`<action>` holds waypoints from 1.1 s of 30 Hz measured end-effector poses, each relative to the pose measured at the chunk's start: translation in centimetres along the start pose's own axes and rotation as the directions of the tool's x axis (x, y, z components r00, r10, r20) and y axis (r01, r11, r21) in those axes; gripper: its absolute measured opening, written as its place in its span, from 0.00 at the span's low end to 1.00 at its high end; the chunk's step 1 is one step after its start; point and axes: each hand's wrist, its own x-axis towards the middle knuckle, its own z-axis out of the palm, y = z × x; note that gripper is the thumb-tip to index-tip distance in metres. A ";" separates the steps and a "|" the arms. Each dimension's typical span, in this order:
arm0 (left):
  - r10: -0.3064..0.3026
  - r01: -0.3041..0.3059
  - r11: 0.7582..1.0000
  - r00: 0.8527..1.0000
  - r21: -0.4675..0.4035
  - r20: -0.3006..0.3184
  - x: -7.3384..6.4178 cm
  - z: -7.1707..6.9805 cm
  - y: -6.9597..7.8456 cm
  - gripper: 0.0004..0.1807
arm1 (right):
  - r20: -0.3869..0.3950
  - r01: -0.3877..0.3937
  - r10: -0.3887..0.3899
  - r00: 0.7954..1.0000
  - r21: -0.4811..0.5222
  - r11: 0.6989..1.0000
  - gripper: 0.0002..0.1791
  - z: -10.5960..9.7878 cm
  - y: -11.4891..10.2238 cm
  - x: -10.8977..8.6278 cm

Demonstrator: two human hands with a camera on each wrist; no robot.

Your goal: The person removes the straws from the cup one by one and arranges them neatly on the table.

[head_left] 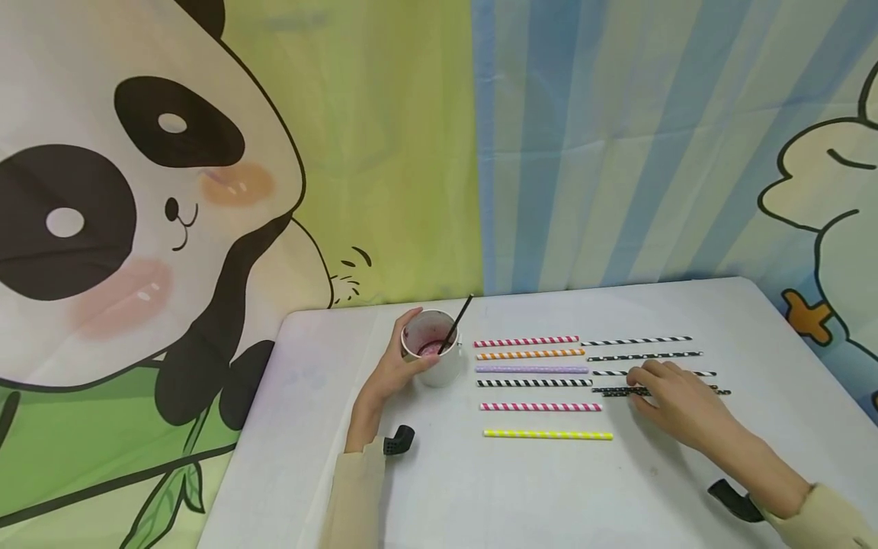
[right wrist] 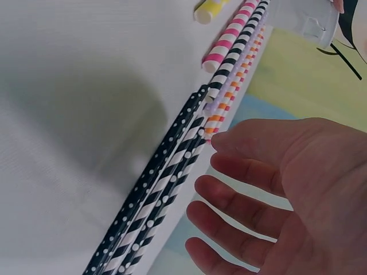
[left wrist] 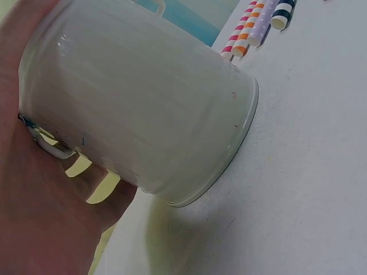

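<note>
My left hand (head_left: 389, 374) grips a small white pail (head_left: 442, 372), its fingers and thumb around the side. In the left wrist view the pail (left wrist: 143, 103) looks tilted, and a wire handle end shows by the palm. A dark thin stick (head_left: 456, 323) leans inside it, above a pinkish bottom. My right hand (head_left: 686, 408) hovers over black straws with white dots (head_left: 610, 392), fingers loosely bent and nothing between them. Beside these lie a black-and-white striped straw (right wrist: 182, 154) and another dotted straw (head_left: 645, 356).
Left of the black straws lies a column of paper straws: a pink striped one (head_left: 527, 341), an orange one (head_left: 531, 354), a lilac one (head_left: 531, 369), a black-striped one (head_left: 533, 383), a second pink one (head_left: 540, 407) and a yellow one (head_left: 549, 435). A printed curtain (head_left: 384, 152) hangs behind the white table (head_left: 521, 496).
</note>
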 end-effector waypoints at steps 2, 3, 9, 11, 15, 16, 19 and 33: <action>0.002 -0.002 1.000 1.000 -0.010 0.006 -0.1 0.0 0.5 0.53 | -0.022 0.020 -0.020 1.000 0.010 1.000 0.13 0.0 -0.3 0.3; 0.001 -0.001 1.000 1.000 -0.018 0.011 -0.2 0.0 0.9 0.53 | -0.030 0.029 -0.028 0.999 0.020 0.999 0.13 0.0 -0.5 0.5; -0.018 0.020 0.999 0.999 -0.040 0.029 -0.9 0.2 2.9 0.52 | -0.048 -0.002 0.010 0.999 0.173 0.985 0.11 0.4 -2.5 1.8; -0.022 0.023 0.999 0.999 -0.034 0.030 -0.9 0.2 2.6 0.52 | -0.042 -0.029 0.041 0.998 0.256 0.966 0.09 0.8 -3.5 2.3; -0.012 0.013 0.999 1.000 -0.035 0.022 -0.4 0.2 1.1 0.53 | -0.055 -0.039 0.069 0.996 0.423 0.905 0.05 1.5 -5.4 3.8; -0.009 0.009 0.999 1.000 -0.038 0.019 -0.3 0.1 0.7 0.53 | -0.064 -0.035 0.072 0.995 0.459 0.888 0.05 1.8 -5.9 4.2; -0.001 0.001 0.999 1.000 -0.035 0.011 -0.1 0.1 -0.1 0.53 | -0.076 -0.023 0.080 0.994 0.570 0.821 0.05 2.5 -7.4 5.6; 0.031 -0.031 0.999 1.000 -0.010 0.003 0.0 0.0 -0.3 0.51 | 0.045 -0.116 0.197 0.979 0.923 0.366 0.12 5.0 -14.2 12.0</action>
